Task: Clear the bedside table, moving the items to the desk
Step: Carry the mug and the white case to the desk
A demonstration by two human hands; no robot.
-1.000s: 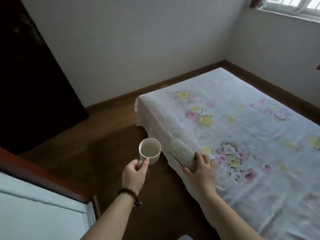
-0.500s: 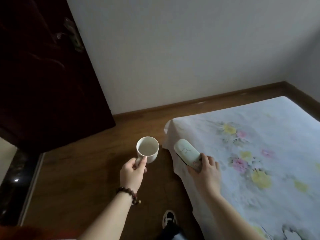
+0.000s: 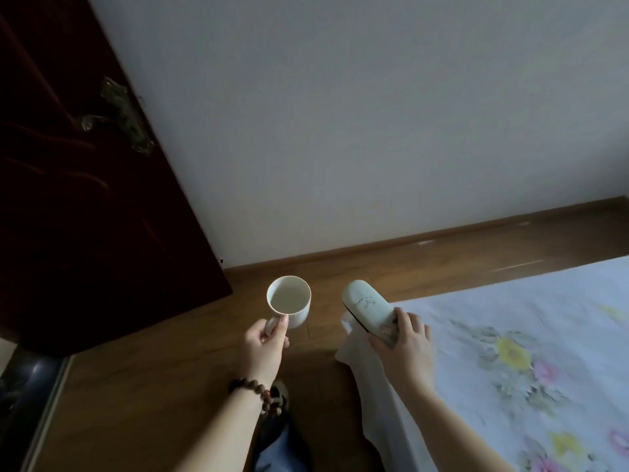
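My left hand (image 3: 263, 349) grips the handle of a white mug (image 3: 289, 300), held upright over the wooden floor; the inside of the mug looks empty. My right hand (image 3: 405, 349) holds one end of a pale green oblong case (image 3: 369, 310) with a small printed motif and a dark seam along its side. The case points away from me, above the corner of the bed. Neither the bedside table nor the desk is in view.
A bed with a white floral sheet (image 3: 531, 352) fills the lower right. A dark wooden door (image 3: 85, 199) with a metal handle (image 3: 126, 114) stands open at the left. A white wall and a baseboard (image 3: 408, 247) lie ahead. My foot (image 3: 279, 400) is on the floor (image 3: 153, 369) below.
My view has swung left: the bed has slid to the right and the dark door has come further into view. Both hands keep their hold on the mug and the case.
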